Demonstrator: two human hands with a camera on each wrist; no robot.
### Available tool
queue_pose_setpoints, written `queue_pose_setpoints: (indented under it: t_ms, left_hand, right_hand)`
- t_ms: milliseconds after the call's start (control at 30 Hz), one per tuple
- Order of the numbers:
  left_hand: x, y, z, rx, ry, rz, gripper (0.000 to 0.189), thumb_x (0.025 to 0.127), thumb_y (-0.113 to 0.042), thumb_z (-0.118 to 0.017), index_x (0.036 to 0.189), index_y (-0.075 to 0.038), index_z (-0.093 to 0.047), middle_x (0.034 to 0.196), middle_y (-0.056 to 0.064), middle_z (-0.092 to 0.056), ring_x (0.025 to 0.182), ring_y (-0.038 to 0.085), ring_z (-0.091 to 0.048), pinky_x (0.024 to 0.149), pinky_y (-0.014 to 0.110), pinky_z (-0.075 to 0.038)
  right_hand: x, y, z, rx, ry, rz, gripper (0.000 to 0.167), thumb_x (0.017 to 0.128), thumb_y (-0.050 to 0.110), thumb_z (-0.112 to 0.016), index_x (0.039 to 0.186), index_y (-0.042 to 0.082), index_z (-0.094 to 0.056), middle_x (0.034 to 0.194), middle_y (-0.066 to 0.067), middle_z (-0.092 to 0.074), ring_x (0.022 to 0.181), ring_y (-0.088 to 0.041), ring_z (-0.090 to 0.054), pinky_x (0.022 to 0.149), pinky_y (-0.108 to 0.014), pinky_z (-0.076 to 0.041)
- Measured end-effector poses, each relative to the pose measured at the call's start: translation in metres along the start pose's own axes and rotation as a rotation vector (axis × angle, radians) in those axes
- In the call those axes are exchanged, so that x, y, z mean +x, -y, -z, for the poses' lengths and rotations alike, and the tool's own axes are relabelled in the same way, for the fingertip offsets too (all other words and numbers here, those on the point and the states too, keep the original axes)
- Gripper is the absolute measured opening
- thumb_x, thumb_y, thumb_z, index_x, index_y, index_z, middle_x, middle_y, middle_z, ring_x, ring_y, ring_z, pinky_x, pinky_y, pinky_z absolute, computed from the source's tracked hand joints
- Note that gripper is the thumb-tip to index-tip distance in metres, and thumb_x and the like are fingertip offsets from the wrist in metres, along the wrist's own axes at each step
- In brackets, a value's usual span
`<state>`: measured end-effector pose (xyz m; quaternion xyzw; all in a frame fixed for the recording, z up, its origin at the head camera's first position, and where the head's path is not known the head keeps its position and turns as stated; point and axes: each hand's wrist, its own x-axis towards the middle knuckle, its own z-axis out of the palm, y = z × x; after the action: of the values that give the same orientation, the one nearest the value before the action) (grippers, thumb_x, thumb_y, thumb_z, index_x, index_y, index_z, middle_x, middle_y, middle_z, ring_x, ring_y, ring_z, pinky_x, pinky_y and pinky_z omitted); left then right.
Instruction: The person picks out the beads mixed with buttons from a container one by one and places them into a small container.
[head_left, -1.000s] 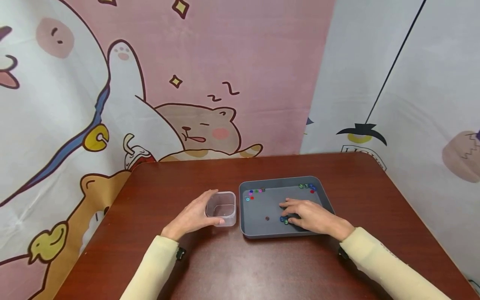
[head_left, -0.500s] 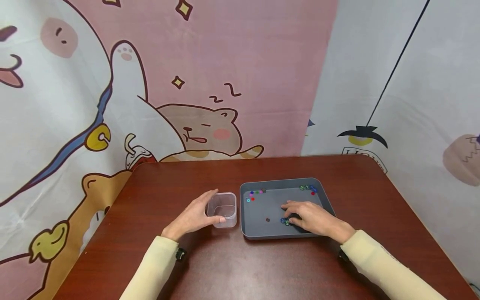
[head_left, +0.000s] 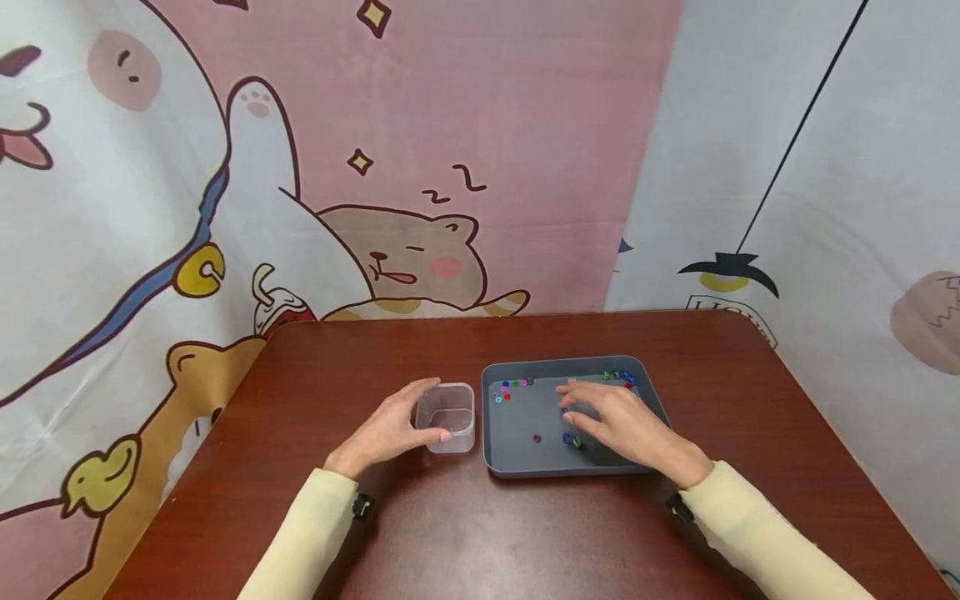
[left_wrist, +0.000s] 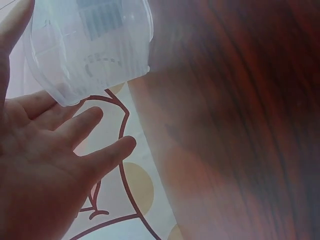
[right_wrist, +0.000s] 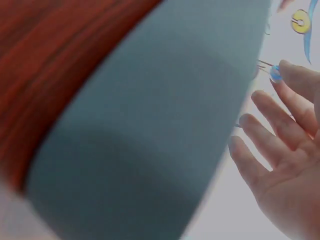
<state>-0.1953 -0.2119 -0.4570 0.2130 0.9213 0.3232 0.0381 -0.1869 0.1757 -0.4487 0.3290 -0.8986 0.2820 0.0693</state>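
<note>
My left hand [head_left: 386, 432] grips a clear plastic container [head_left: 452, 452], thumb at the near side and fingers at the far side; its outer fingers are spread in the left wrist view. The container stands upright just left of a grey tray [head_left: 525, 472]. Over the tray, my right hand [head_left: 618, 421] pinches a blue marble [right_wrist: 275, 74] between thumb and forefinger, the other fingers held apart. Below that hand lie a blue marble [head_left: 567, 438] and a green marble [head_left: 576, 443] side by side. A small brown bead [head_left: 537, 438] sits to their left.
Several small coloured rings [head_left: 507, 397] lie in the tray's back left corner. More marbles [head_left: 617, 375] sit in its back right corner, partly near a red piece [head_left: 627, 386]. The brown table [head_left: 450, 533] meets a cartoon-printed curtain [head_left: 555, 167] behind.
My right hand has lifted from the group of marbles in the tray, now with a blue marble between thumb and forefinger. The left hand stays on the container.
</note>
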Motion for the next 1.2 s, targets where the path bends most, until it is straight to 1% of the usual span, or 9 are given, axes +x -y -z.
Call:
queue_pose_setpoints:
  t_ms: [100, 200, 367, 467, 533, 667, 933, 1100, 1200]
  left_hand:
    - [-0.001, 0.000, -0.001, -0.012, -0.008, 0.012, 0.096, 0.081, -0.049, -0.087, 0.156, -0.007, -0.044, 0.157, 0.013, -0.047, 0.140, 0.032, -0.048, 0.113, 0.054, -0.040]
    - [-0.001, 0.001, -0.004, -0.024, -0.017, 0.021, 0.096, 0.082, -0.049, -0.087, 0.156, -0.008, -0.044, 0.157, 0.012, -0.047, 0.140, 0.032, -0.049, 0.112, 0.055, -0.041]
    - [-0.002, -0.001, -0.005, -0.034, -0.024, 0.036, 0.095, 0.082, -0.047, -0.088, 0.157, -0.008, -0.044, 0.158, 0.011, -0.046, 0.141, 0.031, -0.047, 0.113, 0.055, -0.040]
    - [-0.001, -0.002, -0.005, -0.044, -0.019, 0.046, 0.095, 0.081, -0.046, -0.088, 0.157, -0.009, -0.043, 0.158, 0.011, -0.046, 0.142, 0.031, -0.047, 0.113, 0.055, -0.040]
    - [-0.001, -0.002, -0.004, -0.045, -0.015, 0.052, 0.096, 0.081, -0.046, -0.088, 0.157, -0.009, -0.043, 0.158, 0.011, -0.046, 0.142, 0.031, -0.047, 0.113, 0.055, -0.040]
    - [-0.001, -0.001, -0.003, -0.039, -0.006, 0.051, 0.096, 0.081, -0.046, -0.088, 0.157, -0.008, -0.043, 0.158, 0.011, -0.046, 0.142, 0.031, -0.047, 0.113, 0.054, -0.040]
    - [0.001, 0.001, -0.003, -0.040, -0.010, 0.012, 0.097, 0.082, -0.048, -0.087, 0.157, -0.006, -0.042, 0.157, 0.011, -0.047, 0.138, 0.030, -0.051, 0.111, 0.054, -0.043]
    - [0.001, 0.002, -0.004, -0.033, -0.009, 0.003, 0.097, 0.083, -0.050, -0.086, 0.157, -0.005, -0.042, 0.158, 0.011, -0.047, 0.139, 0.032, -0.050, 0.111, 0.054, -0.043]
    - [0.000, 0.003, -0.004, -0.035, -0.011, 0.002, 0.097, 0.083, -0.049, -0.086, 0.157, -0.005, -0.042, 0.158, 0.012, -0.046, 0.140, 0.033, -0.049, 0.111, 0.055, -0.043]
  right_hand:
    - [0.005, 0.010, 0.002, 0.033, -0.054, -0.014, 0.021, 0.095, 0.018, -0.078, 0.115, 0.014, -0.076, 0.136, -0.004, -0.067, 0.134, -0.028, -0.057, 0.101, -0.052, -0.051]
    - [0.011, 0.019, 0.002, 0.053, -0.102, -0.013, 0.018, 0.095, 0.018, -0.077, 0.113, 0.015, -0.076, 0.135, -0.004, -0.068, 0.132, -0.028, -0.059, 0.099, -0.053, -0.052]
    - [0.027, 0.036, -0.004, 0.083, -0.183, 0.024, 0.018, 0.095, 0.017, -0.078, 0.112, 0.013, -0.077, 0.133, -0.004, -0.069, 0.129, -0.028, -0.061, 0.094, -0.051, -0.055]
    - [0.037, 0.046, -0.008, 0.118, -0.211, 0.036, 0.020, 0.094, 0.017, -0.079, 0.113, 0.011, -0.076, 0.133, -0.004, -0.069, 0.130, -0.026, -0.061, 0.096, -0.049, -0.055]
    - [0.044, 0.053, -0.011, 0.143, -0.215, 0.038, 0.021, 0.093, 0.018, -0.079, 0.113, 0.010, -0.076, 0.133, -0.004, -0.069, 0.130, -0.025, -0.060, 0.097, -0.049, -0.055]
    - [0.058, 0.065, -0.020, 0.182, -0.206, 0.033, 0.020, 0.094, 0.019, -0.078, 0.113, 0.011, -0.076, 0.132, -0.002, -0.069, 0.131, -0.023, -0.060, 0.095, -0.047, -0.056]
    - [0.081, 0.085, -0.042, 0.211, -0.213, 0.060, 0.017, 0.097, 0.021, -0.076, 0.111, 0.012, -0.076, 0.127, -0.003, -0.071, 0.128, -0.022, -0.062, 0.095, -0.045, -0.056]
    - [0.090, 0.094, -0.055, 0.204, -0.210, 0.068, 0.016, 0.097, 0.022, -0.076, 0.111, 0.013, -0.076, 0.124, -0.004, -0.072, 0.113, -0.020, -0.068, 0.090, -0.042, -0.057]
    - [0.094, 0.097, -0.063, 0.179, -0.209, 0.059, 0.019, 0.097, 0.022, -0.076, 0.112, 0.010, -0.077, 0.121, -0.004, -0.073, 0.101, -0.019, -0.069, 0.082, -0.039, -0.057]
